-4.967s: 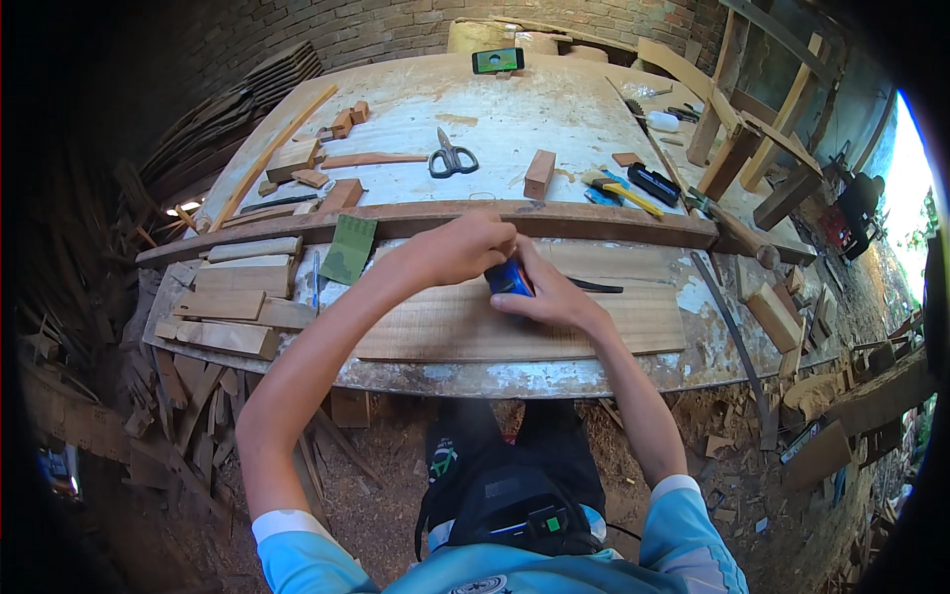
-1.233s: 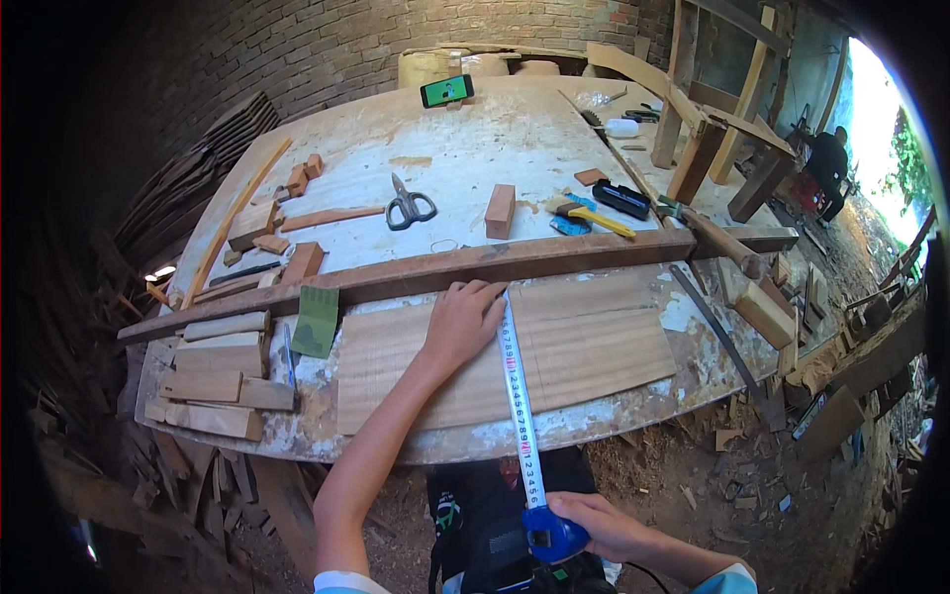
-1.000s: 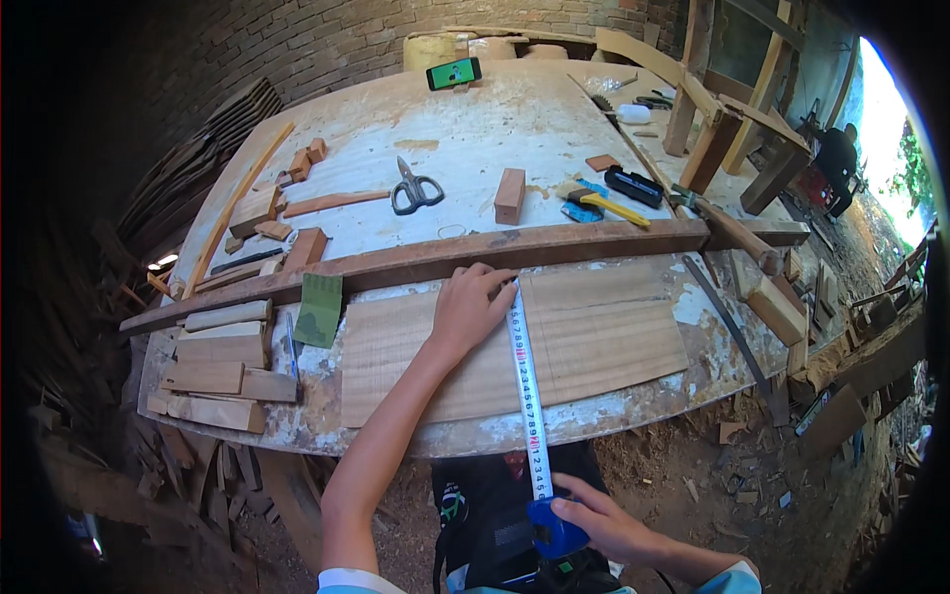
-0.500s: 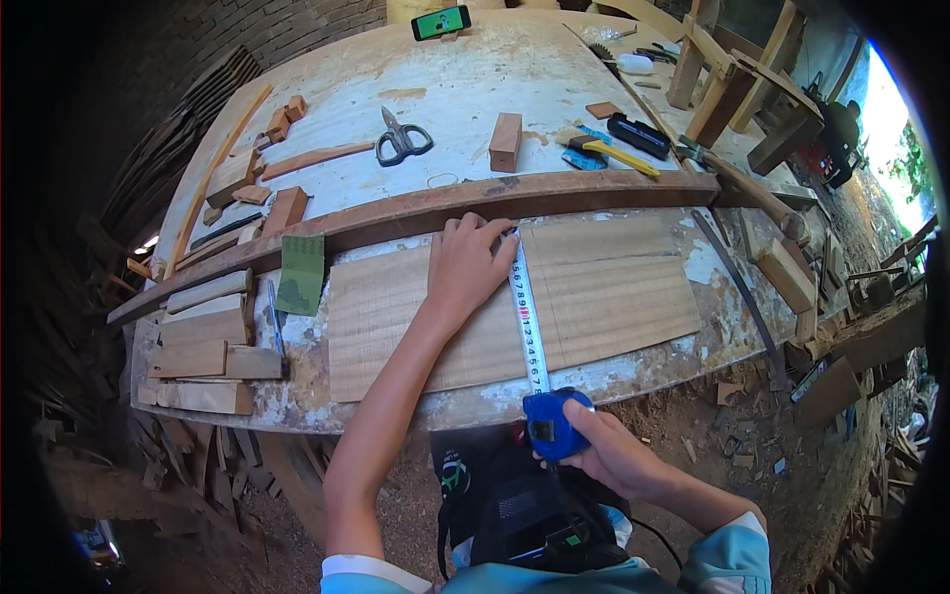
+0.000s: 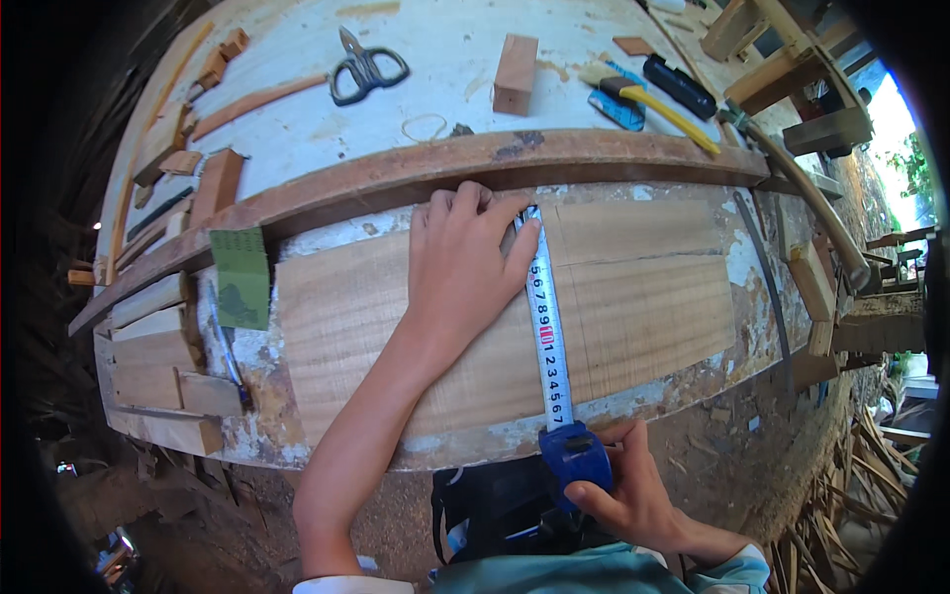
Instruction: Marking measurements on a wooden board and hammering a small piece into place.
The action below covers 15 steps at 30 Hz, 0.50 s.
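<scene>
A thin, flat wooden board [image 5: 653, 307] with pencil lines across it lies on the worn bench, along the near side of a long wooden rail [image 5: 336, 198]. Across its width runs the extended blade [image 5: 546, 337] of a blue tape measure [image 5: 574, 463]. My left hand [image 5: 463, 243] rests on the board by the rail, its thumb and forefinger closed on the blade's far end. Just off the bench's near edge, my right hand [image 5: 638, 490] grips the tape measure's case, with the thumb on its near side.
Beyond the rail lie scissors [image 5: 364, 74], a wooden block [image 5: 516, 74], a yellow-handled brush [image 5: 658, 109] and a black case [image 5: 680, 87]. On the left are a green sheet [image 5: 240, 282], a pen [image 5: 226, 342] and stacked offcuts [image 5: 148, 366]. A hammer-like tool's handle [image 5: 807, 188] crosses the right side.
The view has come closer to the board and bench. My right hand has turned on the tape case, its thumb now lower on it. My left hand still holds the blade's far end.
</scene>
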{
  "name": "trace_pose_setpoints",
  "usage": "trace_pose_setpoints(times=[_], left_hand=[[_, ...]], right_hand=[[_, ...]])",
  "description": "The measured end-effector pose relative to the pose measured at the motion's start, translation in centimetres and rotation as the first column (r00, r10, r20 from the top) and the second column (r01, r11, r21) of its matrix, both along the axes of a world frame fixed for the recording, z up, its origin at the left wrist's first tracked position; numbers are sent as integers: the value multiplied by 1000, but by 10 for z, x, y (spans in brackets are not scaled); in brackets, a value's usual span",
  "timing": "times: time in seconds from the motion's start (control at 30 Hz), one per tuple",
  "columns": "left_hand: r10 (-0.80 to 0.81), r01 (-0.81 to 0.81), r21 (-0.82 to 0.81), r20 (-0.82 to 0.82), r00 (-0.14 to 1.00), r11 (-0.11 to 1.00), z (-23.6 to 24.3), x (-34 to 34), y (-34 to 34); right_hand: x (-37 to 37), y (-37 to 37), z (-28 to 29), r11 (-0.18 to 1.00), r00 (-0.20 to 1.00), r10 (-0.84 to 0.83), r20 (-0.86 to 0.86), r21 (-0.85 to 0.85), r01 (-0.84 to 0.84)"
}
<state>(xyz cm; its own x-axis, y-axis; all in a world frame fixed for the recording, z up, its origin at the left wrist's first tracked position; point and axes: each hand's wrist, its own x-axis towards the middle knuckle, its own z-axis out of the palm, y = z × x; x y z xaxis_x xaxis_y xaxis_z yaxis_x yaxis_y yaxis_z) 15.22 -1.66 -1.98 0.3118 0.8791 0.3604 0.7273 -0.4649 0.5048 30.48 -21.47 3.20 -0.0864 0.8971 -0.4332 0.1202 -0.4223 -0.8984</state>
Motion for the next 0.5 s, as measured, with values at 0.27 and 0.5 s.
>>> trace_pose_setpoints(times=[0.27, 0.5], left_hand=[[3, -3, -21, -16, 1000, 1000, -2, 2, 0], [17, -17, -10, -53, 998, 1000, -6, 1, 0]], right_hand=[[13, 25, 2, 958, 943, 279, 183, -117, -261], [12, 47, 11, 905, 936, 343, 84, -297, -304]])
